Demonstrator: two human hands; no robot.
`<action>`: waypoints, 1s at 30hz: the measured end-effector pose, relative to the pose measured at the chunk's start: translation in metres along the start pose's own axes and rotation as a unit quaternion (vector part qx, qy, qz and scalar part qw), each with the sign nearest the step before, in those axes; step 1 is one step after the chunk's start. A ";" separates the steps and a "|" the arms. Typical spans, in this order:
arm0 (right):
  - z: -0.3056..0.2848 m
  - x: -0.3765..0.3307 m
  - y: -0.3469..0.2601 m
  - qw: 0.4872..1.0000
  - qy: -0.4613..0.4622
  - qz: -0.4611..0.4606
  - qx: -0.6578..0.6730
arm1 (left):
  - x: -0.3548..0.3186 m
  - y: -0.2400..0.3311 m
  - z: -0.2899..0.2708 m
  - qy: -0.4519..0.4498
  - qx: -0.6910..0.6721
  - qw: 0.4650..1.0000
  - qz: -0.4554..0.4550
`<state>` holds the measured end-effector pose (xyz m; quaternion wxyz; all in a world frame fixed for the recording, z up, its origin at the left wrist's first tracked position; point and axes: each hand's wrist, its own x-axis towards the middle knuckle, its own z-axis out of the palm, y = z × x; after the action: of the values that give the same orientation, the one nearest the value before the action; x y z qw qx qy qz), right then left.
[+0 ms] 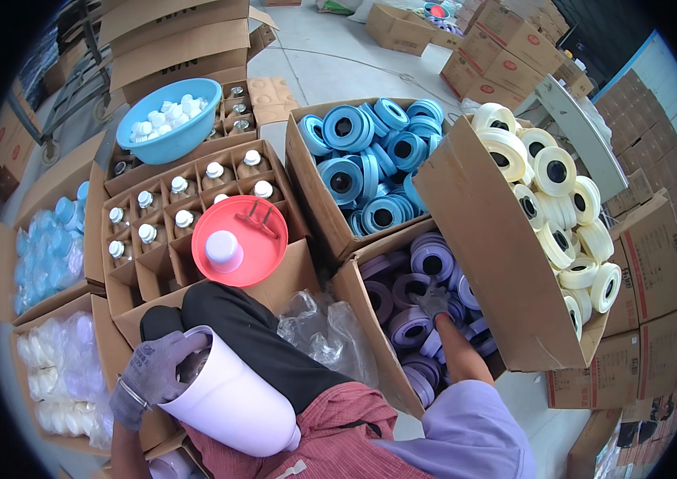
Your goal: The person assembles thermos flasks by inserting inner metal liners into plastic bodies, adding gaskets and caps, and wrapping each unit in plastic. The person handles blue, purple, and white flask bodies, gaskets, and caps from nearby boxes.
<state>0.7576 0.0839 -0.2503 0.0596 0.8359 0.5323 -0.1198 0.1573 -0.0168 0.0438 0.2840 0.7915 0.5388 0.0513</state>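
My left hand [159,369], in a grey glove, is closed on the rim of a lavender plastic flask shell [238,399] that lies tilted across my lap. Something shiny shows inside its mouth, partly hidden by the hand. My gloved right hand [434,302] reaches down into a cardboard box of purple ring-shaped parts [411,326]. It touches the rings there; its fingertips are partly hidden among them, so a grip is not certain. Ahead of my knees sits a round red dish [254,263] with a lavender cup [223,249] and a brown pronged piece [258,219] on it.
A divided carton [164,275] holds white-topped bottles [215,174]. Behind it stands a blue basin [132,152] of white caps. Boxes of blue rings [343,185] and cream rings [555,171] rise ahead and right. Bagged parts [51,255] fill cartons at left; clear plastic [318,335] lies beside my leg.
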 end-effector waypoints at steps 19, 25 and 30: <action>-0.255 -0.228 -0.354 0.599 0.414 -0.647 0.225 | 0.023 0.048 -0.030 0.139 -0.704 0.693 0.060; -0.253 -0.261 -0.394 0.645 -0.219 -0.533 0.502 | 0.002 0.029 -0.007 0.449 -0.286 0.838 0.119; -0.231 -0.233 -0.392 0.413 -0.622 -0.421 0.514 | -0.003 0.004 -0.009 0.418 -0.206 0.869 0.167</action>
<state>0.3407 0.0999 0.0449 -0.1248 0.0769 0.4734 -0.8686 0.1553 -0.0169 0.0540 0.1759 0.6976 0.4437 0.5344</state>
